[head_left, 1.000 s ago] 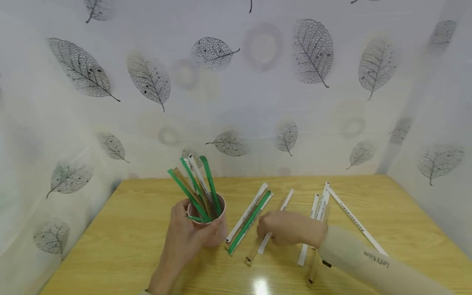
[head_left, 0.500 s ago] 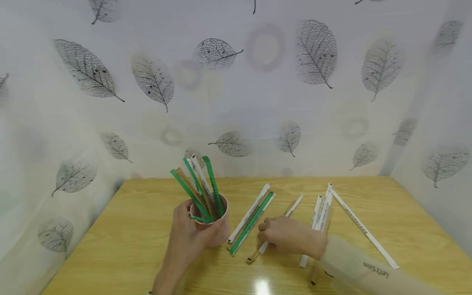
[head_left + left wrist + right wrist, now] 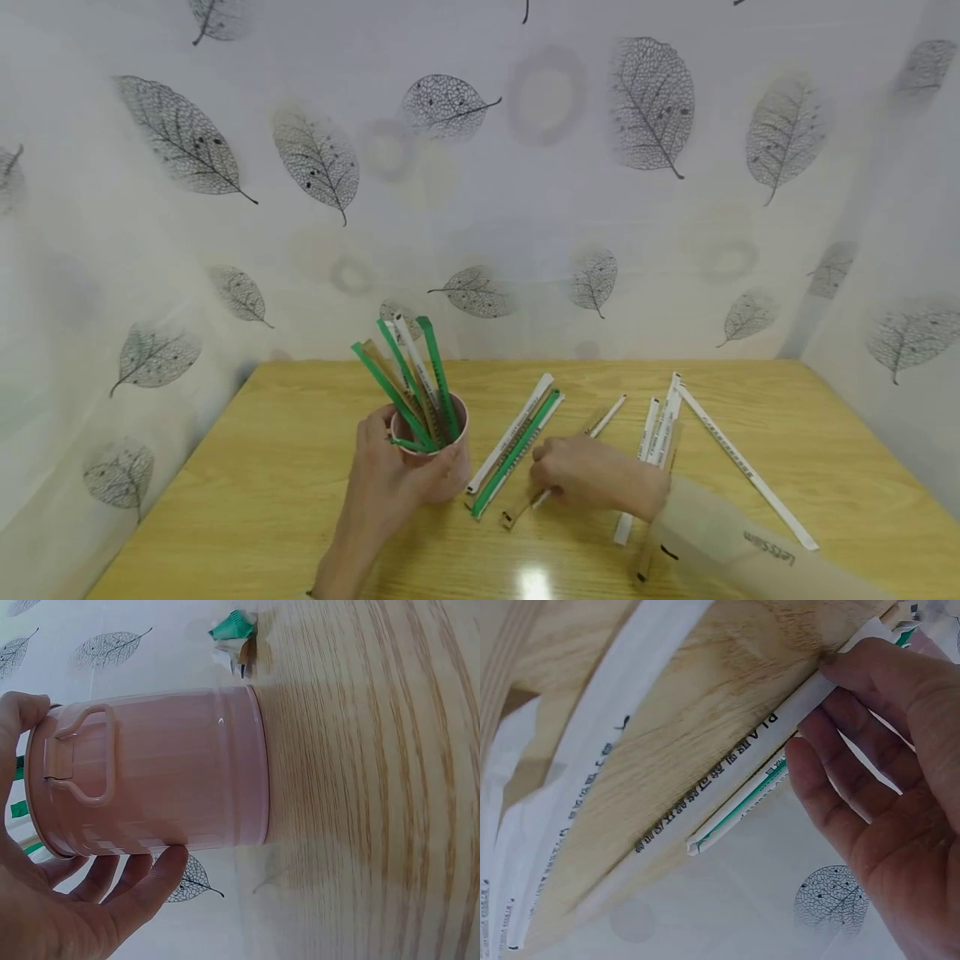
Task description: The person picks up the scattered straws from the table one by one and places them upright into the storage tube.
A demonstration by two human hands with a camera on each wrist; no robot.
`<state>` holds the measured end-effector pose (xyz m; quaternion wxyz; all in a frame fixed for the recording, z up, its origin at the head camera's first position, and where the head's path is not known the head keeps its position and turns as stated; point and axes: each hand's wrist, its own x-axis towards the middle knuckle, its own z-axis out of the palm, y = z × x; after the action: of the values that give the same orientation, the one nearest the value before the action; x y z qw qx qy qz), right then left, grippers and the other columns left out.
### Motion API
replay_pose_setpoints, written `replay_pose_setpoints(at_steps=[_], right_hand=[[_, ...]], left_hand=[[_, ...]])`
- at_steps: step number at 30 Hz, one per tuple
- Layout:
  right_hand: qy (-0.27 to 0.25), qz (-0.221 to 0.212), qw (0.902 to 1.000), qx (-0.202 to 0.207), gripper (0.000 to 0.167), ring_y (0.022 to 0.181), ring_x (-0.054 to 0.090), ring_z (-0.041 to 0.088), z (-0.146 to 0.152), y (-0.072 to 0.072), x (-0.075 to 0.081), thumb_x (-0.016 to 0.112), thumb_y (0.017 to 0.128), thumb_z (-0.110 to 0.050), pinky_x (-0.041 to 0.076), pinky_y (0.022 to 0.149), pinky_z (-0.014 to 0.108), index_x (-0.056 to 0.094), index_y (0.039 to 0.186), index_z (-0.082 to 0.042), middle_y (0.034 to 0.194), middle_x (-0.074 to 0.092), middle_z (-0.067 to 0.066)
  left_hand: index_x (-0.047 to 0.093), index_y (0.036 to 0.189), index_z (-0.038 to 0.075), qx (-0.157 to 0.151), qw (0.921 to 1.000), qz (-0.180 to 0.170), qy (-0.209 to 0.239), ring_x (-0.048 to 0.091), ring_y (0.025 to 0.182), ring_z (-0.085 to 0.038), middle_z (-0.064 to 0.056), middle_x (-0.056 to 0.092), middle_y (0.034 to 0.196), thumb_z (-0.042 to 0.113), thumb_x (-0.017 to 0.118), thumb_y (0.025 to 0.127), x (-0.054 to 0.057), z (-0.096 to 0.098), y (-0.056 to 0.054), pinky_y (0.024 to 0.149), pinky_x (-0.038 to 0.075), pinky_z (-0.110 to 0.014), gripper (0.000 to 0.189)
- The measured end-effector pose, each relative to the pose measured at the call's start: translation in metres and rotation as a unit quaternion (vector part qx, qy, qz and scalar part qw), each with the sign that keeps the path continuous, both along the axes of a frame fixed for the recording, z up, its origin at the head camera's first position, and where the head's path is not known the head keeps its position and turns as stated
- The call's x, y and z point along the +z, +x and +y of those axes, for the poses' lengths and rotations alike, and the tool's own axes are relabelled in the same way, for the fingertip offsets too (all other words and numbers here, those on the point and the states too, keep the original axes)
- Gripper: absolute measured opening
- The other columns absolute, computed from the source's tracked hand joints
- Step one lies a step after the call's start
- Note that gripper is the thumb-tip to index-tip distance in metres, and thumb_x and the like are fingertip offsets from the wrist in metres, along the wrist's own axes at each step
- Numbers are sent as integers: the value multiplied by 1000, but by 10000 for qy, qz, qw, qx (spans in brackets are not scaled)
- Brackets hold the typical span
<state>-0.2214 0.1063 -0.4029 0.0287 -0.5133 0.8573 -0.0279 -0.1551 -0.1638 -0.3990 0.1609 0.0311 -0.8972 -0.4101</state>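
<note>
My left hand [image 3: 390,479] grips a pink cup [image 3: 457,475] round its side and rim. In the left wrist view this cup [image 3: 165,765] shows a wire handle and stands upright on the wooden table. Green, brown and white paper-wrapped straws [image 3: 439,375] lean inside it. To the right, my right hand [image 3: 592,475] pinches a white paper-wrapped straw [image 3: 611,410] low over the table. Close up, that wrapped straw [image 3: 705,795] has black printing, and thumb and fingertips hold its near end. A brown-wrapped straw [image 3: 517,512] lies beside it, partly hidden by the hand.
Between cup and right hand lie white, brown and green wrapped straws [image 3: 513,462] side by side. Farther right are more white ones [image 3: 654,429], a brown one [image 3: 647,558] partly under the sleeve, and a slanting white one [image 3: 750,467]. A leaf-print cloth [image 3: 480,208] hangs behind.
The white straw in my right hand has turned, its far end swinging rightward and now showing narrower. My left hand keeps its hold on the cup. The head view has shifted slightly.
</note>
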Motion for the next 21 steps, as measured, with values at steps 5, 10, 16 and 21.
replay_pose_setpoints(at_steps=[5,10,16,21], right_hand=[[-11,-194,9998,-68,28,66,51,-4,1,1,0,77,79,3,45,61,9,81,97,-18,84,70,-7],[2,6,10000,57,31,69,57,-2,-2,1,-5,76,77,4,45,63,8,80,98,-18,85,70,-7],[-185,248,9992,248,24,70,53,-3,-3,1,-5,77,76,2,44,64,7,77,90,-18,81,65,-10],[-1669,309,9838,583,23,72,49,-1,-1,-6,22,70,74,7,44,64,10,65,83,-14,81,59,-8]], left_hand=[[42,140,-2,-44,10000,87,11,59,116,-32,-21,50,132,53,84,80,0,0,-1,96,54,-52,91],[41,141,-2,-26,10000,21,10,59,118,-34,-22,49,134,54,83,81,1,-1,0,97,54,-54,91],[41,141,-2,-19,10000,-63,-27,58,120,-34,-21,48,136,53,83,81,-2,-2,0,98,54,-54,92],[40,142,-1,-6,10000,-72,-36,58,120,-33,-20,47,137,53,84,80,-3,-2,-1,99,54,-53,93]])
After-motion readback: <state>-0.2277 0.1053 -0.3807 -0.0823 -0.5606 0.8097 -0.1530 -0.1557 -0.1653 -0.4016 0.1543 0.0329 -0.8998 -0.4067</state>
